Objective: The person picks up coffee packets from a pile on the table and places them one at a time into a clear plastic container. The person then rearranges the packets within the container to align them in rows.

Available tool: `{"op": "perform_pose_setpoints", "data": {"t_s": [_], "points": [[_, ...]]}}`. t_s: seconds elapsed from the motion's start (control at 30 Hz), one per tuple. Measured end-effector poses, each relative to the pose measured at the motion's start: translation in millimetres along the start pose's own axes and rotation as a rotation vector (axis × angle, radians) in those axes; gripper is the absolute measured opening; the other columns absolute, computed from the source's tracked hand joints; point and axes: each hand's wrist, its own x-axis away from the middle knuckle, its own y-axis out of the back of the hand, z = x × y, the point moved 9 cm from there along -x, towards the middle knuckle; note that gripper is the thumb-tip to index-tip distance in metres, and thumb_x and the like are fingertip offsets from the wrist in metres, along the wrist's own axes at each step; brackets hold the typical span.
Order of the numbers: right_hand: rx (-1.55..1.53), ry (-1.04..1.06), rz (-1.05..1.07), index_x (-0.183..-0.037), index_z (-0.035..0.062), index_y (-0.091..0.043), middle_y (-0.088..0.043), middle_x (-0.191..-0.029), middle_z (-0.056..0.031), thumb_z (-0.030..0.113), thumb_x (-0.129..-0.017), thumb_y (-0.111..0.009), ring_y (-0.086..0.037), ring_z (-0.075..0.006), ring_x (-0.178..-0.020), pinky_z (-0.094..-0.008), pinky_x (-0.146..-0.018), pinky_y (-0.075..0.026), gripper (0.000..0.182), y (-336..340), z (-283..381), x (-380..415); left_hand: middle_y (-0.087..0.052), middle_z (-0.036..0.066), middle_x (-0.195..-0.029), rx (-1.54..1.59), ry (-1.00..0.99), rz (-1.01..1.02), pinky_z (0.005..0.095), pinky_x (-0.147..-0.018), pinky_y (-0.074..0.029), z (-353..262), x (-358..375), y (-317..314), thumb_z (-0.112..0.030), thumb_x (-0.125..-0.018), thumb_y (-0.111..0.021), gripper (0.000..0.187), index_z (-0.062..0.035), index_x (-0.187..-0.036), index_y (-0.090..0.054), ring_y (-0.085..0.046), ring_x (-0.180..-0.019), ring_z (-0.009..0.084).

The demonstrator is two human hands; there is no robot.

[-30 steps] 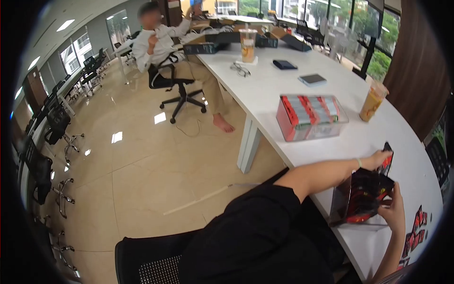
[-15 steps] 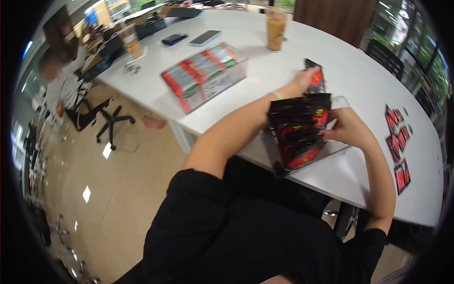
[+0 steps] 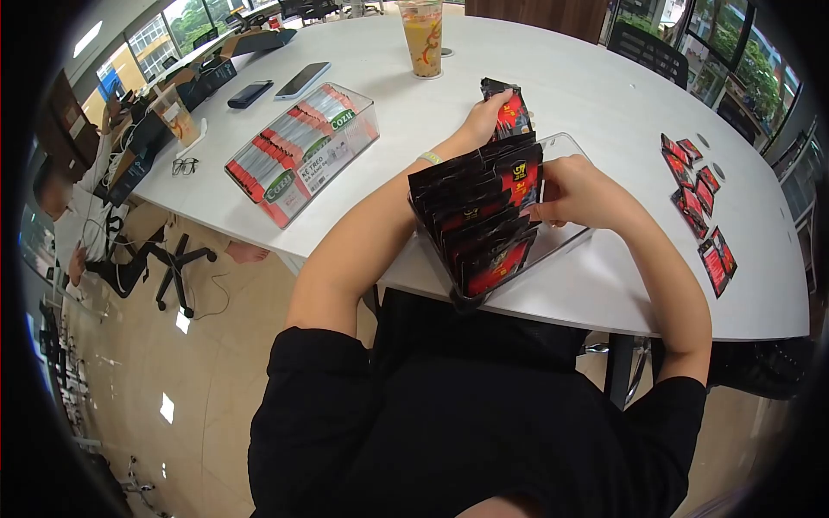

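Observation:
Several black-and-red G7 coffee sachets (image 3: 475,216) stand in a row inside a clear plastic box (image 3: 574,155), which is tilted at the table's near edge. Beyond the box, my left hand (image 3: 485,121) grips a small bunch of the same coffee sachets (image 3: 513,116), its forearm passing behind the row. At the box's right side, my right hand (image 3: 579,192) has its fingers bent and its thumb pressed against the front sachets. Its fingertips are partly hidden.
Loose sachets (image 3: 691,194) lie on the white table (image 3: 622,112) to the right. On the left are a clear box of red-and-grey sticks (image 3: 302,147), a phone (image 3: 302,79), a dark wallet (image 3: 250,94) and glasses (image 3: 184,167). A drink cup (image 3: 423,43) stands farther back.
The view has turned, so everything on the table appears farther left and higher. Both hands keep their places at the sachets, the left one still holding its bunch.

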Motion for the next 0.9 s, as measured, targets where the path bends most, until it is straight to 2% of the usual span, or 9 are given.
{"op": "perform_pose_setpoints", "data": {"t_s": [0.07,0.13,0.23,0.33,0.47,0.53,0.57,0.87,0.9], "points": [[-0.085,-0.067,0.037,-0.084,-0.0033,-0.062,-0.062,-0.064,-0.0104,0.016,-0.067,-0.074,-0.06,-0.0182,-0.06,-0.0277,-0.058,-0.046,0.028,-2.7,-8.1,-1.1,-0.062,0.012,-0.078,-0.004,-0.01,0.008,0.0288,-0.061,-0.05,-1.3,-0.6,-0.9,-0.032,-0.091,-0.041,0.039,0.0037,-0.09,-0.056,-0.061,-0.065,0.0188],[-0.079,0.076,0.009,-0.086,-0.0028,-0.061,-0.063,-0.065,-0.0097,0.007,-0.066,-0.07,-0.061,-0.0178,-0.064,-0.0273,-0.061,-0.047,0.024,-1.7,-5.5,-4.5,-0.063,0.012,-0.078,0.0,-0.009,-0.005,0.0286,-0.061,-0.05,-0.9,-1.1,0.1,-0.032,-0.091,-0.041,0.039,0.0037,-0.09,-0.056,-0.061,-0.065,0.0187],[-0.127,0.116,-0.014,-0.087,-0.0026,-0.06,-0.063,-0.068,-0.0094,0.003,-0.065,-0.068,-0.062,-0.017,-0.067,-0.0269,-0.063,-0.047,0.024,-0.9,-7.8,-7.9,-0.063,0.012,-0.078,0.0,0.004,-0.003,0.0283,-0.061,-0.05,-0.2,-0.2,-0.6,-0.032,-0.091,-0.041,0.039,0.0036,-0.089,-0.057,-0.061,-0.064,0.0183],[-0.17,0.205,-0.076,-0.086,-0.0025,-0.059,-0.064,-0.069,-0.0082,0.006,-0.065,-0.069,-0.062,-0.0167,-0.066,-0.0262,-0.063,-0.047,0.025,0.1,-10.4,-10.6,-0.063,0.011,-0.078,-0.007,-0.002,0.013,0.0281,-0.061,-0.05,0.7,-2.4,0.9,-0.032,-0.091,-0.041,0.04,0.004,-0.088,-0.057,-0.061,-0.064,0.018],[-0.208,0.184,-0.054,-0.084,-0.0016,-0.059,-0.063,-0.072,-0.0094,0.012,-0.063,-0.073,-0.061,-0.0181,-0.066,-0.0267,-0.063,-0.047,0.029,-0.2,-8.0,-8.7,-0.063,0.011,-0.078,-0.029,0.015,-0.017,0.0277,-0.061,-0.05,0.4,-0.8,2.5,-0.033,-0.091,-0.04,0.041,0.0036,-0.088,-0.058,-0.061,-0.064,0.0175],[-0.075,0.123,-0.023,-0.097,-0.0048,-0.055,-0.063,-0.09,-0.0115,-0.004,-0.065,-0.067,-0.064,-0.0167,-0.076,-0.0265,-0.065,-0.051,0.034,-1.4,-3.7,-4.8,-0.063,0.011,-0.078,-0.021,0.019,-0.014,0.0277,-0.061,-0.05,0.3,0.2,1.3,-0.033,-0.091,-0.04,0.04,0.0035,-0.088,-0.058,-0.061,-0.064,0.0175],[-0.075,0.123,-0.023,-0.097,-0.0048,-0.055,-0.063,-0.09,-0.0115,-0.004,-0.065,-0.067,-0.064,-0.0167,-0.076,-0.0265,-0.065,-0.051,0.034,-1.4,-3.8,-4.9,-0.063,0.011,-0.078,-0.014,0.025,-0.014,0.0277,-0.061,-0.05,1.1,0.4,1.5,-0.033,-0.091,-0.04,0.04,0.0033,-0.088,-0.058,-0.061,-0.064,0.0175],[0.008,0.139,-0.095,-0.106,-0.002,-0.052,-0.06,-0.095,-0.0128,0.004,-0.062,-0.074,-0.063,-0.0196,-0.076,-0.0273,-0.064,-0.052,0.05,2.6,0.3,-1.8,-0.062,0.011,-0.076,-0.007,0.047,-0.019,0.0285,-0.06,-0.05,1.5,4.7,0.0,-0.033,-0.091,-0.04,0.042,0.0038,-0.087,-0.058,-0.06,-0.064,0.0181],[-0.065,0.184,-0.064,-0.106,-0.0021,-0.052,-0.061,-0.095,-0.0145,0.02,-0.057,-0.078,-0.062,-0.0218,-0.074,-0.0281,-0.065,-0.05,0.06,1.1,0.6,-2.6,-0.062,0.011,-0.076,-0.006,0.049,-0.02,0.0285,-0.06,-0.05,2.1,4.5,0.1,-0.033,-0.091,-0.04,0.042,0.0038,-0.087,-0.058,-0.06,-0.064,0.0181]]}}
